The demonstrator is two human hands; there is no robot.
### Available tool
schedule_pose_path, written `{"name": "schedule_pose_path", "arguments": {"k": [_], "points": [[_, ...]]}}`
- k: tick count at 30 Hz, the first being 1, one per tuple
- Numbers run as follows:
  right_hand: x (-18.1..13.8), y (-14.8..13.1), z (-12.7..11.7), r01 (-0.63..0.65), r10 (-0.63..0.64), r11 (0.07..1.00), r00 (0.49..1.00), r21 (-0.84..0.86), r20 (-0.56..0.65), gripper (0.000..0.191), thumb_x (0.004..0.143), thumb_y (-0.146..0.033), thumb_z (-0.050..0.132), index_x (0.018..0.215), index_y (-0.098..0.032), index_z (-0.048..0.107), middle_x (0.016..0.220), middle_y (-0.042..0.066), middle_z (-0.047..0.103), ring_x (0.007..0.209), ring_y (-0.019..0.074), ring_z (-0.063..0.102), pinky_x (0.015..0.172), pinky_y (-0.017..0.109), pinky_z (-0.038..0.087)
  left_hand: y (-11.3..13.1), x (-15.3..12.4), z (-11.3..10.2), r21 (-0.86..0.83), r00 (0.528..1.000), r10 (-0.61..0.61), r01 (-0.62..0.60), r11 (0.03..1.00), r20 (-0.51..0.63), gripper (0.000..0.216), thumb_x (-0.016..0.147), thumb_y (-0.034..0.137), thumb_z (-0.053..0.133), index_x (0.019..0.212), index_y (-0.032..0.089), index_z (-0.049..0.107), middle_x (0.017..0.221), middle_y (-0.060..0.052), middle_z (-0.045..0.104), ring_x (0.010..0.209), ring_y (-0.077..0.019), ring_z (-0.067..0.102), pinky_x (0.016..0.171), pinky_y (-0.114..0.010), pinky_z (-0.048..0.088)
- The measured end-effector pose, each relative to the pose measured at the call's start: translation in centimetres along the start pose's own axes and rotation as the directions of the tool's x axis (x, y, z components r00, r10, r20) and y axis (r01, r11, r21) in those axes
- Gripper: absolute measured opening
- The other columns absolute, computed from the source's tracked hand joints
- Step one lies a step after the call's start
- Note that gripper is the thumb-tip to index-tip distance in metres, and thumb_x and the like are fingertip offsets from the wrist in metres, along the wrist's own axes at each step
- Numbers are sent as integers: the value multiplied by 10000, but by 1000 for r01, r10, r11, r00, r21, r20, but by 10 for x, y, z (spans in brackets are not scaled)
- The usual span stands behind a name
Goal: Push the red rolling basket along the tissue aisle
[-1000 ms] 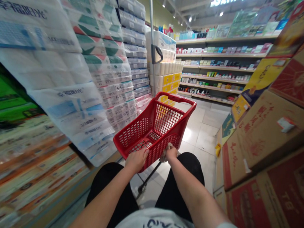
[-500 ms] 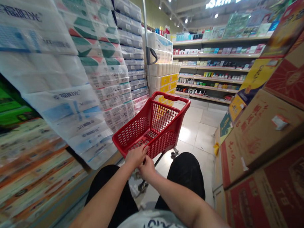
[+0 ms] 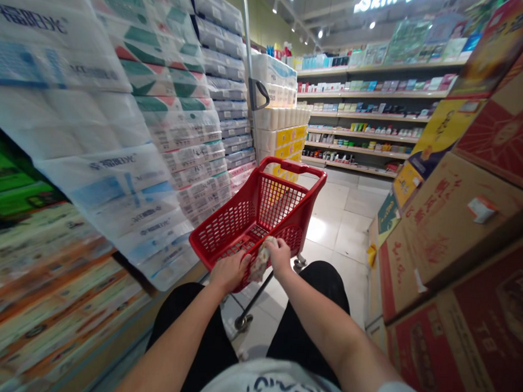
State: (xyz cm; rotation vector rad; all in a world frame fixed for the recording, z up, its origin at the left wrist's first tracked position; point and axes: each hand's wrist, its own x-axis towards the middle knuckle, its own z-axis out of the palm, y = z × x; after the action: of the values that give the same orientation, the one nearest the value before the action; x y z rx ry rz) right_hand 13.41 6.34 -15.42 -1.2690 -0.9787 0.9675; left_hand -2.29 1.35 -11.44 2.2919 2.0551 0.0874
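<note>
A red plastic shopping cart (image 3: 292, 237) with perforated basket walls stands before my knees. My left hand (image 3: 228, 272) is closed over the near part of its rim, with the fingertips at the edge. In my right hand (image 3: 280, 257) a crumpled, light patterned cloth (image 3: 259, 261) is bunched against the near side of the rim, hanging down outside the wall. The cart's basket has nothing visible in it, though my hands and the cloth cover part of the near wall.
Stacked packs of paper rolls (image 3: 153, 215) rise close on the left. Cardboard cartons (image 3: 462, 220) form a wall on the right. Shelves of small boxed goods (image 3: 368, 91) line the back. A metal pole with a dark handle (image 3: 260, 95) stands behind the cart.
My hands have moved apart. The right hand has shifted up and right along the rim, and the cloth now shows between the hands. The cart has shifted slightly left.
</note>
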Motion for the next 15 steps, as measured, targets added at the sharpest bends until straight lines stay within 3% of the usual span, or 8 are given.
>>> {"name": "schedule_pose_path", "arguments": {"k": [3,6,11,15], "points": [[39,-9,-23,29,-55,986,986,-165,-156,218,700,-415,595,748,-203,580,694,-17,619,658,150,556,604,226,407,-2,-2,0,-7,1000,-2,2,1000,6,582,954,526,67,1105,221,540,981,-97,706,921,-258,674,782,-364,475],[74,-12,-52,10,-65,977,965,-211,-254,243,750,-371,523,908,-199,591,851,19,660,734,158,580,636,230,415,-5,-4,0,-16,1000,-3,3,1000,12,588,953,536,75,1153,227,533,991,-100,706,948,-256,668,802,-373,473],[101,4,-97,-46,-34,955,965,-294,-262,190,683,-245,558,856,-203,623,814,19,659,716,162,582,631,235,415,-7,-6,0,-28,1000,2,-1,1000,8,588,950,547,87,1187,229,521,1033,-104,701,945,-258,667,793,-377,471],[94,28,-108,-141,73,938,973,-318,-218,101,649,-233,606,740,-192,627,669,11,634,636,167,582,600,255,429,-2,-11,-2,-36,1000,-2,3,999,19,597,946,557,79,1141,228,537,982,-97,709,928,-264,670,779,-370,466]]}}
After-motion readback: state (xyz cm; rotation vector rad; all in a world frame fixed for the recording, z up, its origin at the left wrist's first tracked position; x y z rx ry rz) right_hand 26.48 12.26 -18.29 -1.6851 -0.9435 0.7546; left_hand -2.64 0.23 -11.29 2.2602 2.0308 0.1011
